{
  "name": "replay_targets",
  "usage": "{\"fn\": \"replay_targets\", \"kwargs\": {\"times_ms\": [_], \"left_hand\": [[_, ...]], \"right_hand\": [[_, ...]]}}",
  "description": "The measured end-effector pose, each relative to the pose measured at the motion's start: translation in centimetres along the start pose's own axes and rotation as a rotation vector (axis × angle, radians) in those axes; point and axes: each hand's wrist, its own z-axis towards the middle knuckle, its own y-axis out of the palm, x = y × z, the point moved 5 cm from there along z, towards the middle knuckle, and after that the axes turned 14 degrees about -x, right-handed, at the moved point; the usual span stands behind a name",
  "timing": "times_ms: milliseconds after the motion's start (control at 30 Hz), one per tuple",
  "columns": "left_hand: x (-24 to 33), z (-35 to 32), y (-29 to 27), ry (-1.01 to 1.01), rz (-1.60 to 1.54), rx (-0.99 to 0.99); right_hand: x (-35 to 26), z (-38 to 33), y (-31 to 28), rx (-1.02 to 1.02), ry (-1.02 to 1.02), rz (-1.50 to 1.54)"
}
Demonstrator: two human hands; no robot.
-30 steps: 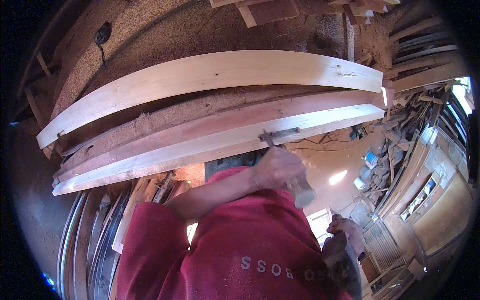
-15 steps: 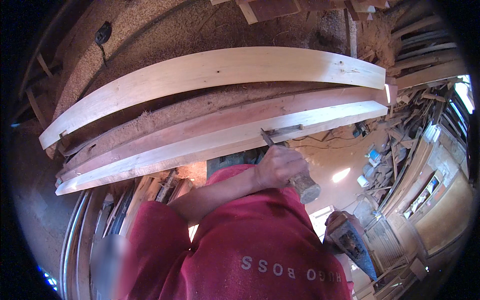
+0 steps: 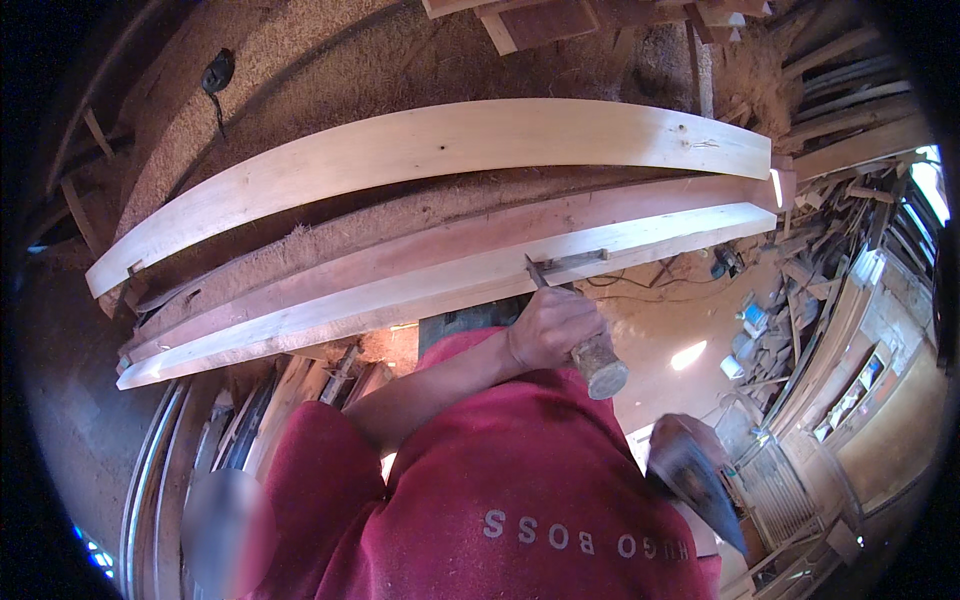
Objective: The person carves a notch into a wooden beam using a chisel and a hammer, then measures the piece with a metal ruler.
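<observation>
**chipper_42:** Watching the head feed remotely. Looks like the chopping step on a recess. The left hand (image 3: 553,325) is wrapped tight around a chisel (image 3: 540,276), fingers fully closed on its wooden handle, with the butt end sticking out lower right of the fist. The blade tip sits on the near edge of the pale plank (image 3: 400,295), centre of frame, right beside a small grey slot or fitting (image 3: 575,261) in that edge.

**sawdust_sam:** And the other hand?

**chipper_42:** Lower right of the frame there's a dark, blurred wedge-shaped head (image 3: 692,478), probably a mallet or hammer. I can't tell how the right hand grips it, it's just smear there. It's well apart from the chisel butt.

**sawdust_sam:** So what's next, you reckon?

**chipper_42:** My guess is it needs a square strike on the handle end, with the blade kept steady on the line. A glancing hit could skid the tip along the plank. The second plank (image 3: 430,150) lies above on the sawdusty table (image 3: 330,60), untouched.
</observation>
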Motion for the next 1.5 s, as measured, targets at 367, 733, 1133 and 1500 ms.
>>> {"fn": "replay_targets", "kwargs": {"times_ms": [367,733,1133,1500], "left_hand": [[0.3,1.6,-0.4,-0.105,0.043,0.050],[-0.1,-0.3,0.2,0.017,-0.003,0.024],[-6.6,2.2,-8.8,-0.659,-0.519,0.983],[-0.1,0.8,-5.2,-0.307,-0.552,0.839]], "right_hand": [[7.3,-3.3,3.2,0.460,-0.292,0.430],[0.4,-0.6,1.4,0.256,-0.494,0.263],[0.4,0.7,-1.7,0.515,-0.560,0.402],[6.3,5.9,-7.5,0.389,-0.776,0.494]]}}
